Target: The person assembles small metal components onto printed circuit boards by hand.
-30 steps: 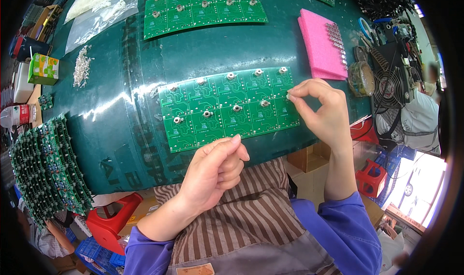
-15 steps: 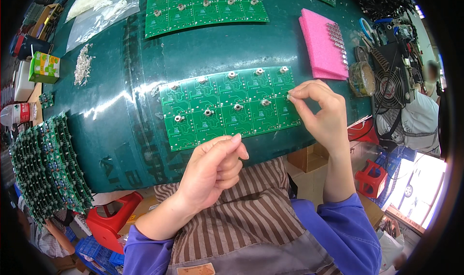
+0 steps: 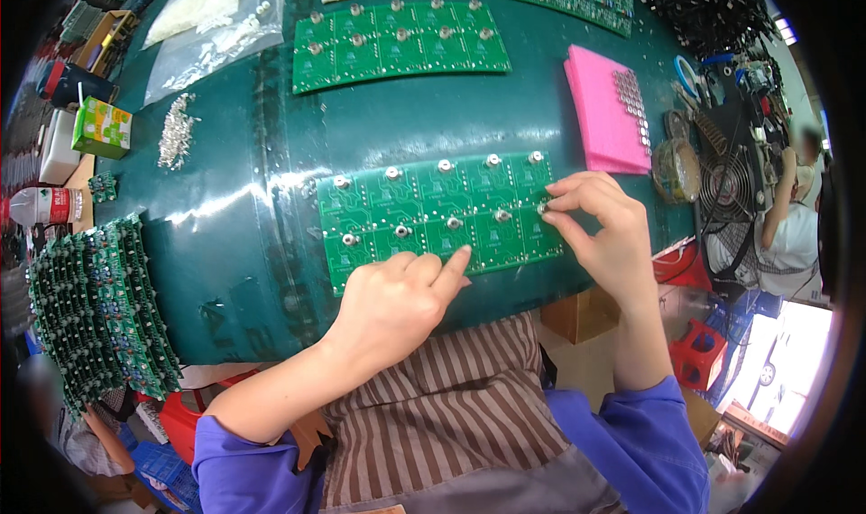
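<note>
I saw a pink foam pad [image 3: 606,108] to the right and another green board [image 3: 397,40] farther back on the dark green table [image 3: 225,207]. My green circuit board [image 3: 433,216] lay flat near the table's front edge, dotted with small silver buttons. My left hand [image 3: 392,306] pressed its edge with one finger out, and my right hand [image 3: 600,230] pinched a silver button [image 3: 544,209] at its right end.

The circuit board panel [image 3: 437,216] is bright green, dotted with silver round parts; a second green panel [image 3: 397,40] matches it; the bench [image 3: 225,198] is dark glossy teal; the foam pad [image 3: 606,108] is hot pink; the small carton [image 3: 101,128] is green and white; the sleeves [image 3: 631,442] are violet-blue; the apron [image 3: 433,424] shows brown and cream stripes; the stacked boards [image 3: 95,306] are dark green.
</note>
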Demonstrator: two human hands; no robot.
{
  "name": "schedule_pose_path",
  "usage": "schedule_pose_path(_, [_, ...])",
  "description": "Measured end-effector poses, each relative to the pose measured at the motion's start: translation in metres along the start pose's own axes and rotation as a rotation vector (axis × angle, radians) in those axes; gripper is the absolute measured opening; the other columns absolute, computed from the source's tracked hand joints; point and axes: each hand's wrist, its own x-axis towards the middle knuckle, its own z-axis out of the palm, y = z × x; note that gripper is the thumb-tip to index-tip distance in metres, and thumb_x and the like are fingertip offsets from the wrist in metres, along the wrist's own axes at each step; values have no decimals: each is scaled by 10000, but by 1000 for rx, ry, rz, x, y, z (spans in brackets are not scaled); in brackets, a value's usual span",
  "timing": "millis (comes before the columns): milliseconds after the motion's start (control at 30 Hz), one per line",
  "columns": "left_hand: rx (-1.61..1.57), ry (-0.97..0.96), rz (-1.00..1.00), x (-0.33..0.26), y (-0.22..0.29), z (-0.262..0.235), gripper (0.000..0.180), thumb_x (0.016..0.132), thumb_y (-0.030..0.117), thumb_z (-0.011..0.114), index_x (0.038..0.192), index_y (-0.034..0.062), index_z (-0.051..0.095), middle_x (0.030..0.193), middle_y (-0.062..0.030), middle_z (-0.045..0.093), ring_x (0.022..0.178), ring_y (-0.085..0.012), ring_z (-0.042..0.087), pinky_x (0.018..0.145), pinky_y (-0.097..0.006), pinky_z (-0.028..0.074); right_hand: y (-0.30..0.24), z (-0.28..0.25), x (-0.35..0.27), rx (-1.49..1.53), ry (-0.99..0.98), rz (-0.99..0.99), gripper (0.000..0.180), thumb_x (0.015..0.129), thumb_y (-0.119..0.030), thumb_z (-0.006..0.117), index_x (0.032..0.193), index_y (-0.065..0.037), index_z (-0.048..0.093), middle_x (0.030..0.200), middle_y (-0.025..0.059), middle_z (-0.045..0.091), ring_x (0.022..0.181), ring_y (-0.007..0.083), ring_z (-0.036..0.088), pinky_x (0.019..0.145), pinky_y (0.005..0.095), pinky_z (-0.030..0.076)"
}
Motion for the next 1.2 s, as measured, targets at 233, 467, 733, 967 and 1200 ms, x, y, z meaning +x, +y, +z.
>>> schedule_pose_path(233, [73,71,163,4,-19,7,349,689,240,751,1004,111,672,548,18,418,472,-113,456,372,-277,369,32,-40,76,-183,-117,-57,153,743,-128,678,849,-28,630,851,131,645,853,297,611,779,366,473])
schedule_pose_path(467, [80,173,194,29,-52,15,324,693,242,748,983,117,672,544,14,432,480,-123,479,380,-283,378,169,-58,197,-583,81,-126,430,716,-210,711,1093,-65,561,1112,146,582,1057,317,526,919,391,412])
schedule_pose_path(733, [125,250,220,51,-90,16,288,693,255,749,945,135,679,558,14,451,490,-139,492,395,-291,391,191,-61,244,-595,-2,-17,746,662,-237,777,1303,-72,433,1244,179,515,1166,319,475,994,378,379])
schedule_pose_path(967, [102,231,230,65,-104,12,253,714,282,732,917,138,685,553,7,462,494,-153,511,405,-307,398,186,-63,236,-494,149,-107,638,614,-112,778,1191,-87,507,1122,133,545,1099,306,487,954,376,397])
schedule_pose_path(1200, [-1,232,213,72,-110,11,230,734,311,715,887,142,691,560,-2,491,502,-166,534,409,-313,406,185,-87,240,-471,80,8,415,634,-113,771,983,-7,572,941,104,595,901,259,576,806,350,462])
